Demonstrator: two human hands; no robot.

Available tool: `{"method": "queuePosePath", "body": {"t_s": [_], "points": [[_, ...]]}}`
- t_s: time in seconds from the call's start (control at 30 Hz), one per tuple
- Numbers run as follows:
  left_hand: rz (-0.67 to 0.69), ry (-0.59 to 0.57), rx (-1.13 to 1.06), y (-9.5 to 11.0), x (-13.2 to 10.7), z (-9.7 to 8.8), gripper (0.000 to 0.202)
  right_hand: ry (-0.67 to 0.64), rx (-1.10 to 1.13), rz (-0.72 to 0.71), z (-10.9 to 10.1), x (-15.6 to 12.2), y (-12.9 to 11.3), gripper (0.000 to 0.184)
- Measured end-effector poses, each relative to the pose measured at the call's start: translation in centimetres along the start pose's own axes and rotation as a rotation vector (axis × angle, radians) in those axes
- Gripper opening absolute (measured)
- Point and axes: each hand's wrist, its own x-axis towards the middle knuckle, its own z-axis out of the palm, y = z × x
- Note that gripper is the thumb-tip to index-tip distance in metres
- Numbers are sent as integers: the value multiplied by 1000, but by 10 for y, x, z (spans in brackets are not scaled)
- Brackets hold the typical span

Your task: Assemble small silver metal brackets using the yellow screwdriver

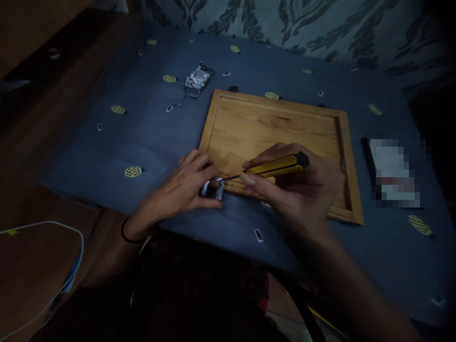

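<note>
Blue pineapple-print cloth [89, 159] lies under a framed wooden panel [256, 126]. The person's right hand [306, 194] is wrapped around a yellow-and-black screwdriver [274, 165]; the left hand [183, 185], half curled, pinches a metal hinge [220, 191] at the panel's near-left corner. Tiny pieces, perhaps screws [180, 106], lie farther off. Turning a screw on the hinge seems the step in hand; the next move likely calls for a steady hinge and a well-seated tip.
</note>
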Motion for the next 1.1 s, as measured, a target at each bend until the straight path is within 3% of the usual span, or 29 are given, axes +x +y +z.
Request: {"method": "queuePosePath", "body": {"t_s": [0.23,0.53,0.77,1.1], "points": [[26,36,-24,0,-1,1,49,261,117,1,6,2,-2,12],[31,45,-3,-2,-2,3,48,124,110,78,4,0,-4,20],[34,44,-8,-1,-2,3,46,99,105,92,3,-3,-3,18],[22,41,-11,0,-2,3,45,44,46,31,2,-3,-1,13]]}}
